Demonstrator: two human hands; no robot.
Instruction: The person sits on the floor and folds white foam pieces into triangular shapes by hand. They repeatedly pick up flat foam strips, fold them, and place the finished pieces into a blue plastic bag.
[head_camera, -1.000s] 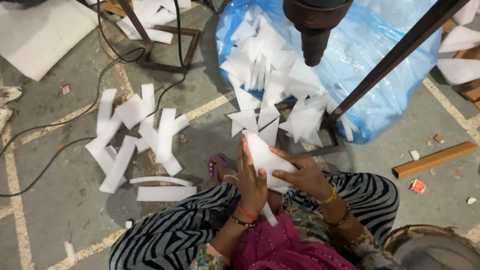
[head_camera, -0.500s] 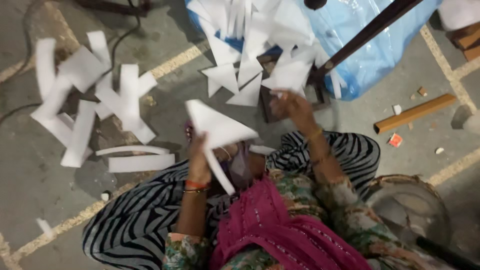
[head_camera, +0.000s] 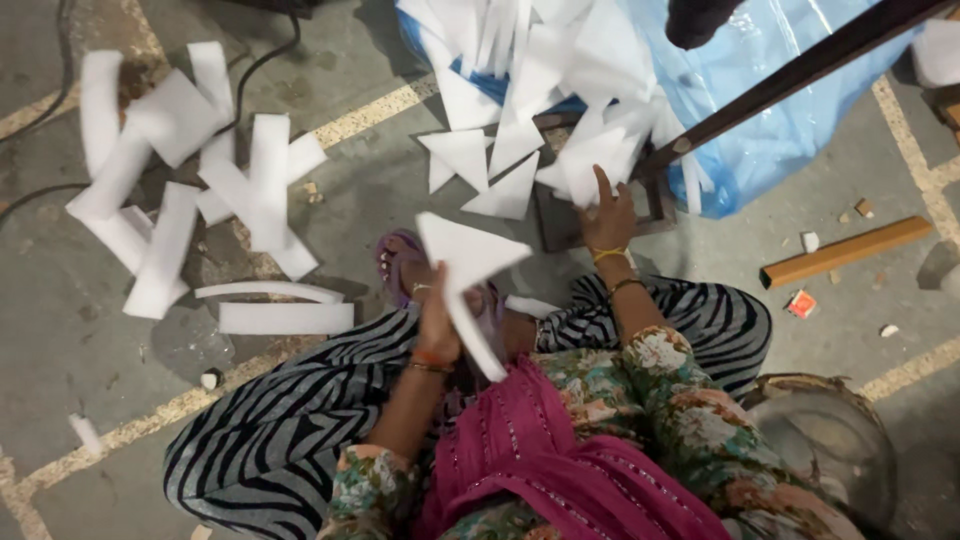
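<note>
Two hands busy | left hand (head_camera: 437, 318) grips white triangular foam piece (head_camera: 468, 262) up over the lap, clear of the floor | right hand (head_camera: 608, 215) open, fingers touching white foam triangle pile (head_camera: 590, 150) against blue plastic sheet (head_camera: 770, 130) | cut white foam strips (head_camera: 200, 190) dumped aside, far left

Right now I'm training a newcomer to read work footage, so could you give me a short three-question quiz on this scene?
1. True or false: the left hand holds a white foam piece clear of the floor.
2. What does the right hand reach into?
A. the blue plastic bag
B. the pile of white triangles
C. the wooden stick
3. Fill in: the long foam strips lie on the person's ____ side.

Key
1. True; its grip is closed on the piece.
2. B; the fingers touch a triangle.
3. Left.
</note>
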